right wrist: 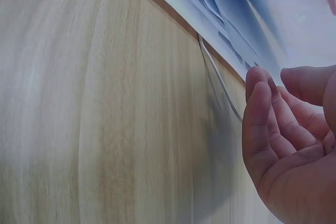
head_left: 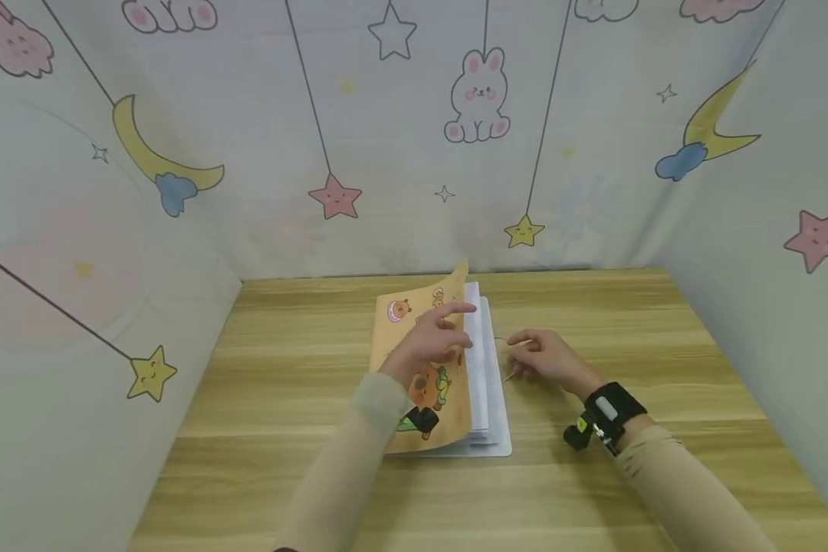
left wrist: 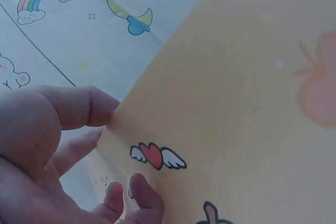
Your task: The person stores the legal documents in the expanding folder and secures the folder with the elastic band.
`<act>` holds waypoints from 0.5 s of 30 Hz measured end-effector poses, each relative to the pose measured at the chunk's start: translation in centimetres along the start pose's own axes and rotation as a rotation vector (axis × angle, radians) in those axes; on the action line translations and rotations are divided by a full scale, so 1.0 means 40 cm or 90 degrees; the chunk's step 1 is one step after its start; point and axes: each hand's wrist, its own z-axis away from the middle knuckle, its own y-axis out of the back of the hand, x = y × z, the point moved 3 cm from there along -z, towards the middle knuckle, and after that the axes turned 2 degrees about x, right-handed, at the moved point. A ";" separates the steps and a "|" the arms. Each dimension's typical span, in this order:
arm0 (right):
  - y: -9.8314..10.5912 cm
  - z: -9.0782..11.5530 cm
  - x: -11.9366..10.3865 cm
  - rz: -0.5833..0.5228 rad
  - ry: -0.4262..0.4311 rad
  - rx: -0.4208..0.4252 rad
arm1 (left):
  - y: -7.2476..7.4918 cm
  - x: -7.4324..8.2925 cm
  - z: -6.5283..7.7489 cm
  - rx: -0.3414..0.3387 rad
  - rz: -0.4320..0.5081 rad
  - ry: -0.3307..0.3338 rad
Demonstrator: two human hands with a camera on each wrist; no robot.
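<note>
A notebook (head_left: 414, 307) with a tan cover of cartoon animals lies upright to me on the table, its right cover edge bowed up over white pages (head_left: 479, 368). My left hand (head_left: 431, 341) holds the cover edge. In the left wrist view, two digits of the left hand (left wrist: 47, 129) reach past that edge while other fingertips bend against the printed face, near a winged heart (left wrist: 152, 156). Just right of the notebook, my right hand (head_left: 545, 356) has its fingers curled round a thin pale cord (right wrist: 218, 74), which runs out from the notebook's edge; the fingers hide its end.
The notebook rests on a wood-grain table (head_left: 283, 368). Pale cloth walls (head_left: 400, 130) printed with stars, moons and bunnies stand at the back and both sides. A black strap with a small camera (head_left: 579, 433) is on the right wrist.
</note>
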 end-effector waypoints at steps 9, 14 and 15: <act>0.014 0.007 0.015 -0.009 -0.005 0.004 | -0.035 -0.032 -0.024 0.013 -0.132 -0.014; 0.020 0.013 0.020 0.008 -0.001 0.011 | -0.055 -0.049 -0.034 0.043 -0.175 -0.006; 0.022 0.014 0.021 0.014 0.001 0.014 | -0.060 -0.051 -0.035 0.047 -0.180 -0.003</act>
